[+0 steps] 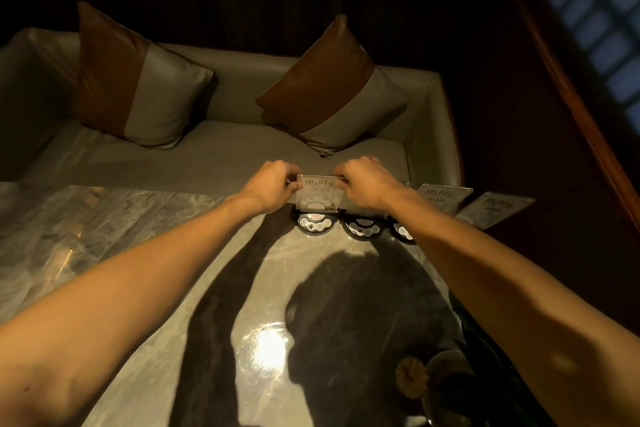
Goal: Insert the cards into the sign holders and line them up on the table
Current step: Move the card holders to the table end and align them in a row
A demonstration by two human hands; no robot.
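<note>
Both hands' (pixel 273 184) grip around sign holder (pixel 318 196)

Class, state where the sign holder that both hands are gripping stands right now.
The sign holder stands at the table's far edge near the sofa, leftmost in the row, between the left hand and right hand.

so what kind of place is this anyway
Probably a dim restaurant or lounge booth. A cushioned bench sofa with two-tone pillows faces a glossy marble table, and acrylic sign holders with table-number cards stand on call-button bases along its far edge.
</note>
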